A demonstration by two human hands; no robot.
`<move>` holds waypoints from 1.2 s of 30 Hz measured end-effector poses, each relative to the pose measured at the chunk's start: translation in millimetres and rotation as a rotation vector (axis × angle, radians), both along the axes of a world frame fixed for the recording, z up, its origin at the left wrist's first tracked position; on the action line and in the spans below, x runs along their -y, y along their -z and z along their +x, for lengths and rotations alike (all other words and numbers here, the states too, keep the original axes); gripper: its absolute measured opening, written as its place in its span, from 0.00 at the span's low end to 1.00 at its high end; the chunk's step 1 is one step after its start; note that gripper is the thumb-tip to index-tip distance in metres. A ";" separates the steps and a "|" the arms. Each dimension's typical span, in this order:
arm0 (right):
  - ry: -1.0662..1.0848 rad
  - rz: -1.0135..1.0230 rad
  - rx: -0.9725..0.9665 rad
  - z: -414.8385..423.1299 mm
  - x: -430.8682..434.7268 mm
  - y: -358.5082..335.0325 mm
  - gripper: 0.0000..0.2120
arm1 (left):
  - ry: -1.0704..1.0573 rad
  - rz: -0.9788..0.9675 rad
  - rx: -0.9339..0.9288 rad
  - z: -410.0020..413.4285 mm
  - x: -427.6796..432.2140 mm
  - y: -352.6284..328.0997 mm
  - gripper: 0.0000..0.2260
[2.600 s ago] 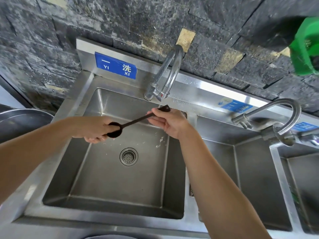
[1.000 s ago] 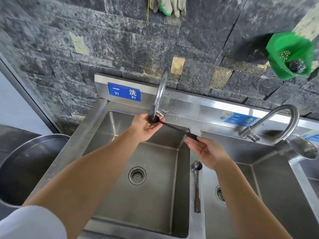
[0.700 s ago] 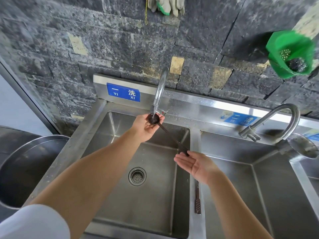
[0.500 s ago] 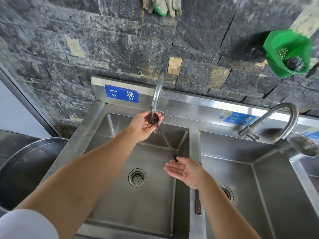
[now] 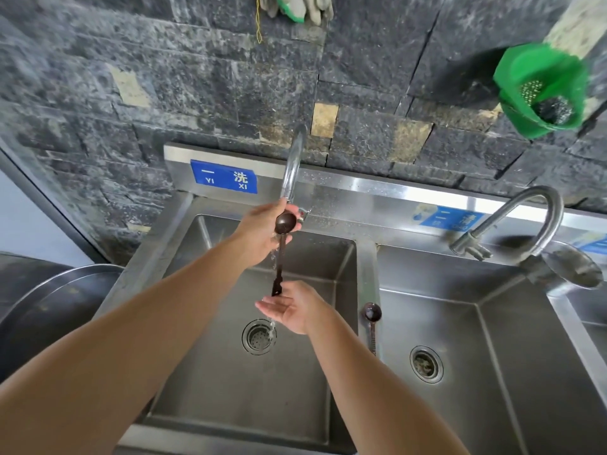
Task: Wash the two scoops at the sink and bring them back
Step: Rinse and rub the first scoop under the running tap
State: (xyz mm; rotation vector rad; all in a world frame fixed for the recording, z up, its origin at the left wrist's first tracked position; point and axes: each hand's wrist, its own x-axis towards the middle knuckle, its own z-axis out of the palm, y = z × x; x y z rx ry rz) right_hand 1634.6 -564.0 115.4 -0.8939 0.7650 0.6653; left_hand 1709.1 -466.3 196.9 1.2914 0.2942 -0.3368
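Note:
A dark long-handled scoop hangs over the left sink basin, its bowl up under the faucet spout. My left hand grips the scoop at its bowl. My right hand lies palm up below, fingers straight, with the handle's lower end touching its fingers. A thin stream of water falls past the right hand toward the drain. The second dark scoop lies on the divider between the left and middle basins, partly hidden by my right forearm.
The middle basin has its own drain and a curved faucet. A green hanging basket with scrubbers is on the stone wall at upper right. Gloves hang above. A large steel bowl sits at left.
The scoop swung from slanting right to hanging nearly straight down. My right hand let go of the handle, moved left and lower, and opened palm up; the second scoop is uncovered again.

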 end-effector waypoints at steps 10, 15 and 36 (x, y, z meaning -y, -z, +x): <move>0.016 0.026 -0.032 0.4 0.8 1.1 0.20 | -0.079 -0.127 -0.032 -0.5 13.9 5.2 0.14; -0.097 -0.008 -0.066 -15.0 6.5 9.9 0.20 | -0.121 -0.105 -0.125 9.8 13.9 16.8 0.15; -0.229 0.051 0.308 -37.3 16.7 10.3 0.13 | -0.069 -0.273 -0.264 26.5 4.9 37.5 0.17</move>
